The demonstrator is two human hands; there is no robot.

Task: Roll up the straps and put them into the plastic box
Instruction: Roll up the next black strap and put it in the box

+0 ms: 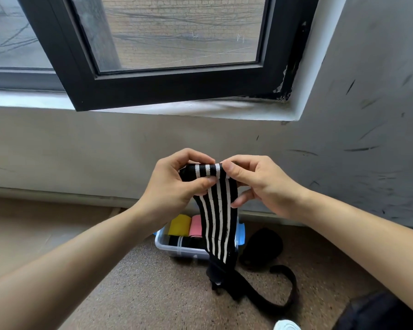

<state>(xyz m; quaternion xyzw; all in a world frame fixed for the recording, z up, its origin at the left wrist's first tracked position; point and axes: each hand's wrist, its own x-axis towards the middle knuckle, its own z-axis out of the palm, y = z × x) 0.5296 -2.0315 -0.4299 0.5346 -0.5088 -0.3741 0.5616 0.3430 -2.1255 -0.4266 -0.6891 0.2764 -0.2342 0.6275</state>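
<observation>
Striped strap [218,210] being pinched at rolled top edge, frame centre, by left hand [174,186] and right hand [260,184], fingers curled; tail being dangled over plastic box [174,250], lower centre.

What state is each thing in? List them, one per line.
Striped strap: top end rolled, rest hanging down.
Left hand: pinching the roll.
Right hand: pinching the roll too.
Plastic box: open, rolled straps inside.
Black bundle: on the floor beside the box.
Window: swung open.
</observation>
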